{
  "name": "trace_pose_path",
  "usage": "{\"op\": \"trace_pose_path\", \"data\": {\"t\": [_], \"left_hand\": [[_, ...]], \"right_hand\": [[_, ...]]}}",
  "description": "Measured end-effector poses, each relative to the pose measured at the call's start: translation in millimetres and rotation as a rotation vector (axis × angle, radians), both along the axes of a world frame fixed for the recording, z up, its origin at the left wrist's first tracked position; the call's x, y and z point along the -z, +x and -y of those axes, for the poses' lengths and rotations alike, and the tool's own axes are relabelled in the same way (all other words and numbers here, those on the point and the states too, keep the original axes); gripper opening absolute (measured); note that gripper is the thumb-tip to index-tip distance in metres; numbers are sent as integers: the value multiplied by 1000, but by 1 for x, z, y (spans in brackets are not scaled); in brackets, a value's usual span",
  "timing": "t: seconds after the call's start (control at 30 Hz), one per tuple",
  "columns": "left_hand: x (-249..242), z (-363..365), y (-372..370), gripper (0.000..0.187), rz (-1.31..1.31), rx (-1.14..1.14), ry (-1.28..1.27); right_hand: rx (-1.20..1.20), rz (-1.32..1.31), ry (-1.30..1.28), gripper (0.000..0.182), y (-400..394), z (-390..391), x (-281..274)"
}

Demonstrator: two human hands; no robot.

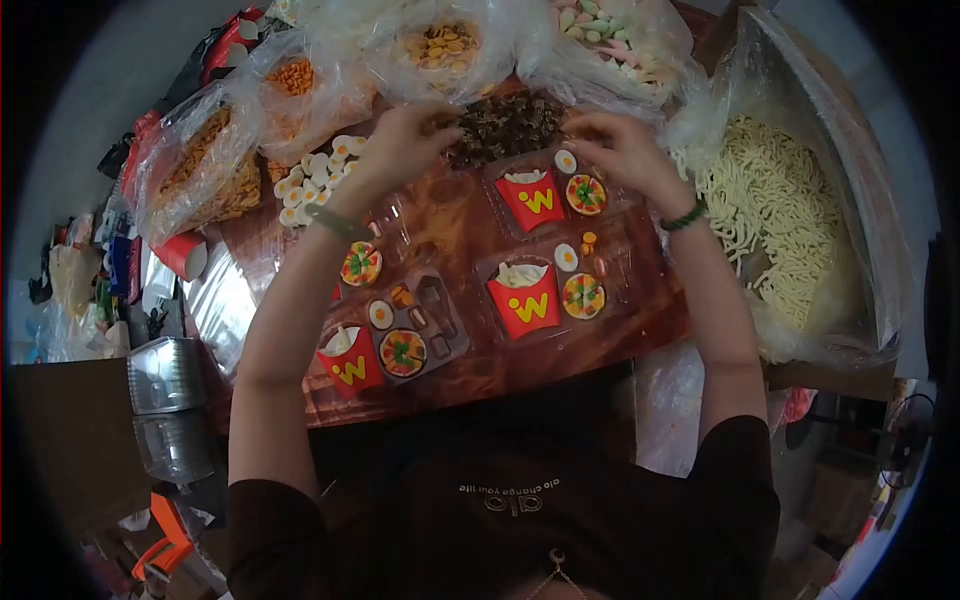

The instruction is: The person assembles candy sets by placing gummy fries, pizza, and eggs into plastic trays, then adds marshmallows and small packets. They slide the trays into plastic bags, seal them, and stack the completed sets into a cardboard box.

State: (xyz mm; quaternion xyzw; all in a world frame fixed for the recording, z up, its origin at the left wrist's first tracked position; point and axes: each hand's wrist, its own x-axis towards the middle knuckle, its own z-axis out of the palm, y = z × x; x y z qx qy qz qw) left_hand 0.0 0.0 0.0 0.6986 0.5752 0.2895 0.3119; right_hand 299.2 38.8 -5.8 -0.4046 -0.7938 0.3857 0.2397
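My left hand is at the left edge of a pile of small dark brown pieces, its fingers bent and apart. At the pile's right edge is my right hand, thumb and fingers curved with a gap between them. Whether any piece touches the fingertips is too dim to tell. Just below the pile lies a clear plastic tray with a red fries box, a toy fried egg and a toy pizza. Nearer me, a second red fries box sits in another tray, beside a pizza.
Toy fried eggs are heaped on the left. Open plastic bags hold orange pieces, yellow pieces and pastel pieces at the back. A large bag of pale fries stands right. Stacked clear trays are lower left.
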Motion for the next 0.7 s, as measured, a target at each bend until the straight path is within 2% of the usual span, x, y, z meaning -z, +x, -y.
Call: {"op": "trace_pose_path", "data": {"t": [0.07, 0.13, 0.2, 0.37, 0.43, 0.5, 0.6, 0.67, 0.7], "left_hand": [[21, -16, 19, 42, -30, 24, 34], [43, -40, 28, 48, -184, 198, 361], [48, -52, 37, 48, -216, 239, 386], [60, -70, 39, 43, -229, 336, 366], [63, -74, 42, 35, -254, 274, 440], [64, -75, 41, 34, -198, 243, 485], [57, -68, 44, 29, -104, 139, 506], [48, -63, 46, 26, -70, 63, 491], [45, -63, 47, 24, 116, -17, 405]], "right_hand": [[48, 203, 203, 29, -26, -8, -5], [42, 138, 271, 30, -41, -37, 24], [-9, 181, 405, 30, -52, -52, 37], [-2, 268, 428, 30, -64, -55, 48], [20, 273, 440, 30, -64, -52, 46], [63, 147, 277, 29, -62, -51, 45], [81, 80, 169, 26, -58, -50, 47], [105, 80, 216, 27, -57, -48, 48], [126, 81, 265, 29, -58, -47, 46]]}}
